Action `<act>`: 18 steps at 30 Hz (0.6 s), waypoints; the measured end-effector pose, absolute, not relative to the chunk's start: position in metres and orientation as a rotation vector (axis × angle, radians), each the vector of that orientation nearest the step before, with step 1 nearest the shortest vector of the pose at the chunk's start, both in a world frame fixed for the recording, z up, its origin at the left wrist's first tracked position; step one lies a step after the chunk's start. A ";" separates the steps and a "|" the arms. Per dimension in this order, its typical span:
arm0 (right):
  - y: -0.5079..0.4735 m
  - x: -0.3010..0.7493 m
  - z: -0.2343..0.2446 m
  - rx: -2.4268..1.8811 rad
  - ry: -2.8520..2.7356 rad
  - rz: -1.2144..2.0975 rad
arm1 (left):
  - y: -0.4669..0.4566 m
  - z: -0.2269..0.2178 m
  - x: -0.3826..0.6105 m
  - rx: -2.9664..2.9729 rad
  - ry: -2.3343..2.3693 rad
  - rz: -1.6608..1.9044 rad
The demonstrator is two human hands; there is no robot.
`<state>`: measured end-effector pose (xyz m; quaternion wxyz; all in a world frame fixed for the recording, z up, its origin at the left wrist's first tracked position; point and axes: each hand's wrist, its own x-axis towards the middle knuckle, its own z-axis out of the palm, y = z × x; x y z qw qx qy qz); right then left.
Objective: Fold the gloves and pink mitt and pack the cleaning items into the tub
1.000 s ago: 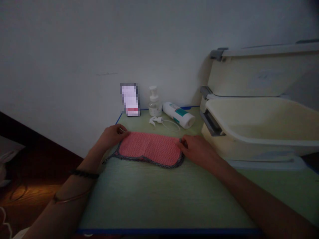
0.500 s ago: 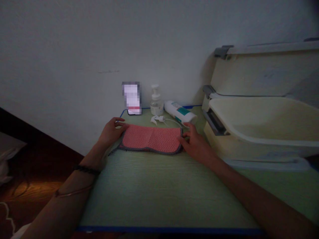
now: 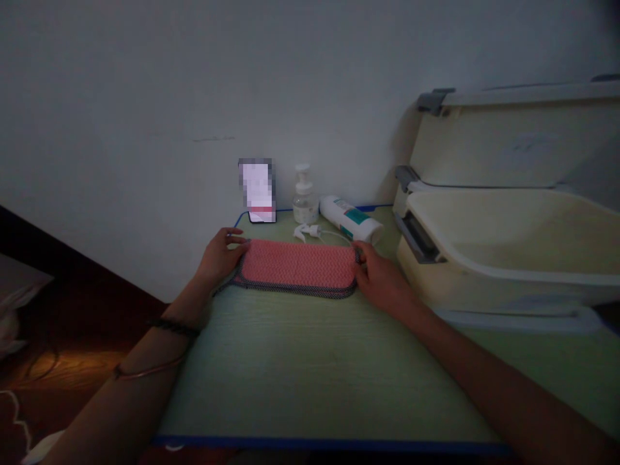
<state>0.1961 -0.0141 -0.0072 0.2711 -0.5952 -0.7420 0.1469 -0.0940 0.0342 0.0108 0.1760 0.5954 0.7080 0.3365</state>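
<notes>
A pink cloth (image 3: pixel 298 263) with a dark checked border lies folded into a long strip on the green tabletop (image 3: pixel 320 374). At its left end, my left hand (image 3: pixel 220 255) pinches the upper corner between thumb and fingers. My right hand (image 3: pixel 380 274) grips the opposite end, its fingers closed about the cloth's right edge. Just behind the cloth lies a white spray trigger head (image 3: pixel 307 231) with a thin tube. Beyond that stands a clear pump bottle (image 3: pixel 305 205), and a white bottle with a green label (image 3: pixel 351 218) rests on its side.
A phone (image 3: pixel 259 190) with a lit, blurred screen leans against the wall. At the right stands a large cream storage box (image 3: pixel 436 284) with its lid (image 3: pixel 489 142) raised. The table's blue edge (image 3: pixel 329 444) runs along the front.
My right hand has closed on the cloth's right end, its fingers drawn in. The cloth looks smoother, with its layers lined up along the front. My left hand stays nearly in place.
</notes>
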 end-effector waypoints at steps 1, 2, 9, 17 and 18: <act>-0.014 0.197 -0.007 -1.620 -2.012 0.389 | 0.034 0.010 -0.094 1.687 2.005 0.956; -0.014 0.198 -0.006 -1.641 -2.027 0.390 | 0.034 0.010 -0.095 1.688 2.000 0.957; -0.014 0.199 -0.004 -1.656 -2.020 0.455 | 0.032 0.008 -0.098 1.767 1.777 0.964; -0.016 0.198 -0.003 -1.556 -2.009 0.493 | 0.030 0.012 -0.098 1.853 1.782 1.002; -0.015 0.198 -0.003 -1.544 -2.014 0.495 | 0.030 0.012 -0.099 1.864 1.785 0.996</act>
